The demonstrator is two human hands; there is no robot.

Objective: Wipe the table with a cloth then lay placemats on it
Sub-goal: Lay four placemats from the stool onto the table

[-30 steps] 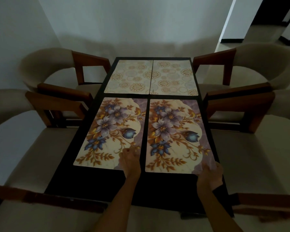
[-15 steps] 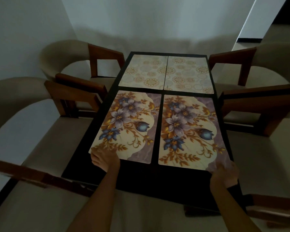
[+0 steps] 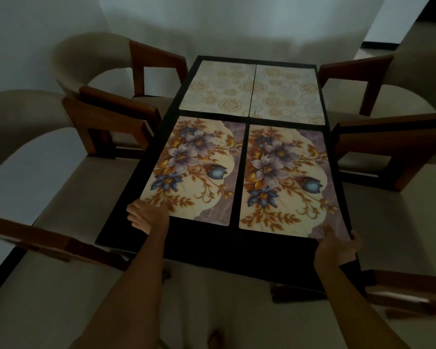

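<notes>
On the dark table (image 3: 212,245) lie several placemats. Two pale circle-patterned mats (image 3: 219,89) (image 3: 287,94) fill the far end. Two floral mats lie nearer: the left floral mat (image 3: 194,170) and the right floral mat (image 3: 285,182). My left hand (image 3: 146,217) rests on the near left corner of the left floral mat, fingers spread over the edge. My right hand (image 3: 337,245) pinches the near right corner of the right floral mat, which curls up slightly there. No cloth is in view.
Wooden-armed cushioned chairs crowd both sides: far left chair (image 3: 106,79), near left chair (image 3: 48,172), far right chair (image 3: 393,79), near right chair (image 3: 400,157). A wall stands behind the table. My bare foot (image 3: 215,340) shows on the pale floor below.
My left hand slid from the left floral mat's near right corner to its near left corner. My right hand stayed at the right mat's near right corner. The view shifted left.
</notes>
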